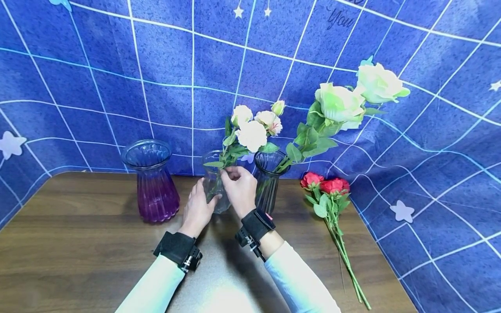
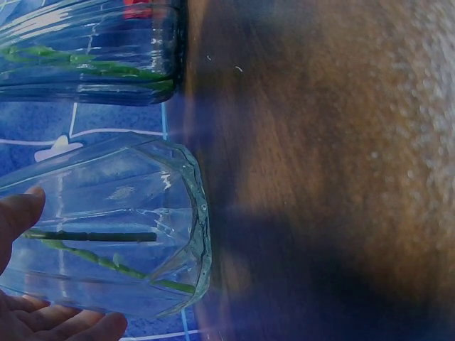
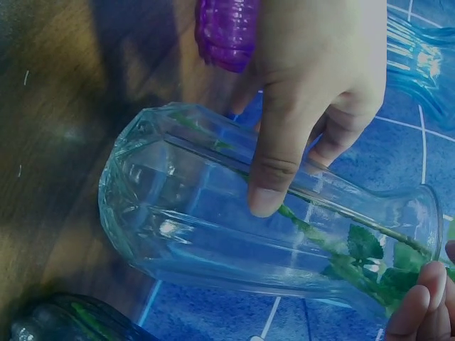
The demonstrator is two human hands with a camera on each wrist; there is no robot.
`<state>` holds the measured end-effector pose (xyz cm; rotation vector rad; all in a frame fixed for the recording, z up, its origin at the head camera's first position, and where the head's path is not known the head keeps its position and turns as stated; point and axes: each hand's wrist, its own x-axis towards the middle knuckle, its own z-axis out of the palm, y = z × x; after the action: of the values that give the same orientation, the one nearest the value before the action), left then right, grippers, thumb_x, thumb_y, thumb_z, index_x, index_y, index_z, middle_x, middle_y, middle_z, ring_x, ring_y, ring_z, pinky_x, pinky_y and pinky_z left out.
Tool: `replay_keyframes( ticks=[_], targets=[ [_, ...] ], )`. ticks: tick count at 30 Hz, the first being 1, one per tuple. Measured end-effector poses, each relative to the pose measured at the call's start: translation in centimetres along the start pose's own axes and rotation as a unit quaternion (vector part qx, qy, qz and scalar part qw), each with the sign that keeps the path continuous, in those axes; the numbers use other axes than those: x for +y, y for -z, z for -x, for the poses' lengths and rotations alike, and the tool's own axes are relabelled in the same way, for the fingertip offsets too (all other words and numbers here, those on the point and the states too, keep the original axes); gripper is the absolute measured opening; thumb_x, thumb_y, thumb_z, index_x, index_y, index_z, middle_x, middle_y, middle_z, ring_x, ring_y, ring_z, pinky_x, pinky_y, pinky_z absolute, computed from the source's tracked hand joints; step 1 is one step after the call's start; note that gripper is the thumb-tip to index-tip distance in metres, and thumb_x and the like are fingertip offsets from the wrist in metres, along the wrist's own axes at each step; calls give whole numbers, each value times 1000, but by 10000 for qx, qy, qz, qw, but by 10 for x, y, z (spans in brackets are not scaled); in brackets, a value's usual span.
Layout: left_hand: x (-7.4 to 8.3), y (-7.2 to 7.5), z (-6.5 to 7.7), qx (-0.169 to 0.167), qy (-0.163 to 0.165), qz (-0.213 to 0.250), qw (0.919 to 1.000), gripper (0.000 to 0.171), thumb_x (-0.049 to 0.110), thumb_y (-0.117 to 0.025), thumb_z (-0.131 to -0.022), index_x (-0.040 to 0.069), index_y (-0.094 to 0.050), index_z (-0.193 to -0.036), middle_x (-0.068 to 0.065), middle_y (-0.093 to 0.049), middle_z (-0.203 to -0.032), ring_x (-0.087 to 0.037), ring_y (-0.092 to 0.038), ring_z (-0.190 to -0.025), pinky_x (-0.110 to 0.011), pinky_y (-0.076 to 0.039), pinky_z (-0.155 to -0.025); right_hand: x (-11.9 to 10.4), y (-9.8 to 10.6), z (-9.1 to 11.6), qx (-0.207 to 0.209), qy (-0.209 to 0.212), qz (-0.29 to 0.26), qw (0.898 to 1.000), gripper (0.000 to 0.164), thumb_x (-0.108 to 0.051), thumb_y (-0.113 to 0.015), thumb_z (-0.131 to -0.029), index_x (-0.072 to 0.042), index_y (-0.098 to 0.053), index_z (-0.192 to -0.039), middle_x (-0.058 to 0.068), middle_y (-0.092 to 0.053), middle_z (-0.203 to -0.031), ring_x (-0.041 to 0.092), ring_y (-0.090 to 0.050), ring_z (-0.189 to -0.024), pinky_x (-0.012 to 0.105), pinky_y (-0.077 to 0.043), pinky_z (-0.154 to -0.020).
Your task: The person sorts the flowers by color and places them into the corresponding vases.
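Observation:
My left hand [image 1: 195, 211] holds a clear glass vase [image 3: 206, 234] round its side, with the thumb on the near face. The vase stands on the table. White roses [image 1: 252, 135] with green leaves rise from its mouth. Inside the glass, a dark stem [image 2: 106, 236] and a lighter green one reach down toward the base. My right hand [image 1: 242, 189] is at the vase's rim, where its fingertips [image 3: 426, 280] pinch the stems by the leaves. Part of that grip is cut off in the right wrist view.
A blue-and-purple vase [image 1: 156, 191] stands on the left. Close on the right is a dark grey-blue vase [image 1: 266, 195] holding large greenish-white roses [image 1: 340, 104]. Red roses [image 1: 334, 186] lie on the wooden table [image 1: 78, 252] at right. Blue patterned cloth [image 1: 164, 65] hangs behind.

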<state>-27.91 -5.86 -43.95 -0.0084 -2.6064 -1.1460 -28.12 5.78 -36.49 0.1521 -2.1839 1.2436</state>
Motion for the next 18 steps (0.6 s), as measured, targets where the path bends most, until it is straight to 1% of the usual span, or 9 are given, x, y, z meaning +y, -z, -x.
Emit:
replay_keyframes(
  ticks=[6, 10, 14, 18],
  targets=[
    [1, 0, 2, -38, 45, -33, 10000, 70, 36, -64, -87, 4, -31, -140, -22, -44, -134, -40, -45, -122, -55, -41, -93, 3, 2, 4, 144, -2, -193, 9997, 15, -21, -65, -84, -7, -72, -83, 4, -68, -67, 10, -58, -58, 17, -44, -54],
    [1, -2, 2, -35, 75, -62, 9999, 69, 35, -64, -87, 4, -31, -139, -22, -45, -133, -41, -45, -121, -55, -41, -93, 7, 7, 8, 133, -39, -200, 9997, 14, -20, -66, -84, -7, -71, -81, 5, -68, -66, 10, -58, -57, 17, -45, -55],
    [1, -2, 0, -33, 68, -60, 10000, 72, 34, -64, -87, 2, -30, -141, -23, -43, -136, -41, -44, -123, -55, -40, -94, 11, 17, 13, 86, 39, -105, 9999, 13, -20, -67, -84, -8, -71, -79, 4, -68, -66, 9, -58, -57, 18, -45, -55],
    [2, 0, -1, -23, 48, -24, 10000, 75, 34, -64, -87, 1, -28, -143, -25, -41, -138, -42, -43, -125, -55, -39, -98, 18, 33, 16, -78, 83, 40, 9999, 14, -21, -66, -84, -8, -71, -79, 4, -67, -67, 9, -57, -58, 19, -45, -56]
  ],
)
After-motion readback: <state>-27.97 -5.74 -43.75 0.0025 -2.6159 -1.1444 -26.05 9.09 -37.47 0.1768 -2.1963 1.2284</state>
